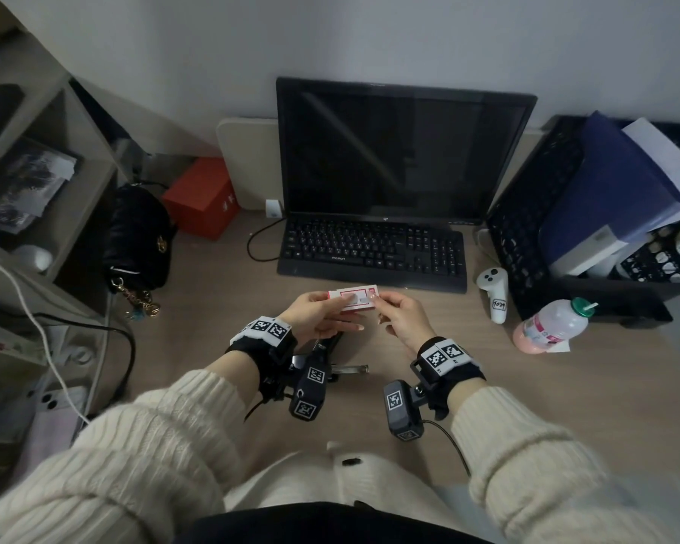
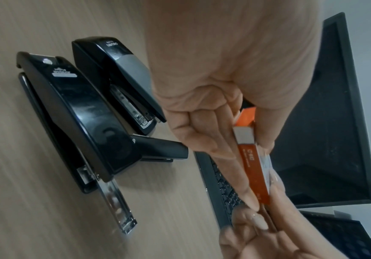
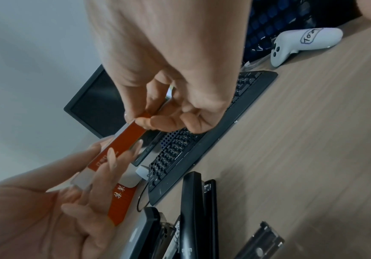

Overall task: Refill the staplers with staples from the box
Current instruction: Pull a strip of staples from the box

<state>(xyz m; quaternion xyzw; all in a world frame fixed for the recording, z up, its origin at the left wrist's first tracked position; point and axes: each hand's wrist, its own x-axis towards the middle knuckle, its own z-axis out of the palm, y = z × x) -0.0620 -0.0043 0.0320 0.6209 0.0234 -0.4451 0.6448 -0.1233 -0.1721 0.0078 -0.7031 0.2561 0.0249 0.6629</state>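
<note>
A small red-and-white staple box (image 1: 346,294) is held up over the desk in front of the keyboard. My left hand (image 1: 340,306) grips its left end, thumb on top and fingers underneath. My right hand (image 1: 377,304) pinches the box's right end (image 3: 146,114) between thumb and fingertips. The box (image 2: 253,168) shows orange-red sides and a grey inner sleeve. Three black staplers lie on the desk below my left wrist: a large one (image 2: 76,112) with its clear magazine (image 2: 116,201) slid out, a grey-topped one (image 2: 122,77) hinged open, and a small one (image 2: 160,149).
Keyboard (image 1: 373,249) and dark monitor (image 1: 401,151) stand just behind the hands. A white controller (image 1: 493,288), pink bottle (image 1: 550,327) and black crate (image 1: 527,229) with folders sit to the right. A black bag (image 1: 140,237) and red carton (image 1: 201,198) are at the left.
</note>
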